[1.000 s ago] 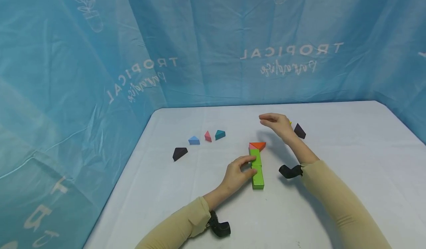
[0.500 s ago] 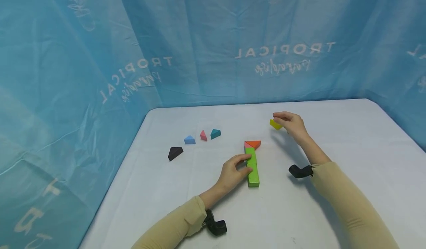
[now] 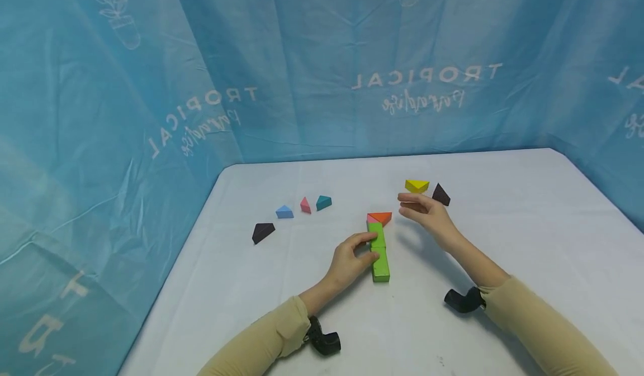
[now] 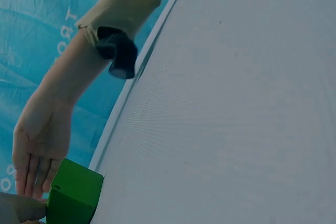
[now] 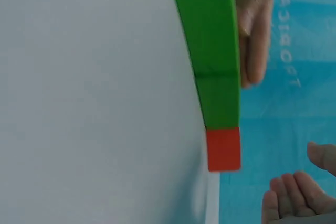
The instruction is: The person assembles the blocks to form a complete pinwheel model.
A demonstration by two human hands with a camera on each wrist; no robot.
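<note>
Two green blocks lie end to end in a row on the white table. At the row's far end sit an orange triangular block and a small pink one, side by side. My left hand rests against the left side of the row, its index finger at the upper green block and its thumb at the lower. My right hand hovers right of the orange block, fingers extended, holding nothing. Just beyond its fingertips lies a yellow triangular block, with a black block right of it.
At the back left lie a light blue triangular block, a pinkish-red triangular block and a teal block. Another black block lies nearer the left edge. Blue printed curtains surround the table's far and left sides.
My right hand moved right to beside the yellow block, then came back nearer and slightly left, uncovering the yellow and black blocks. My left hand keeps its place on the green blocks.
</note>
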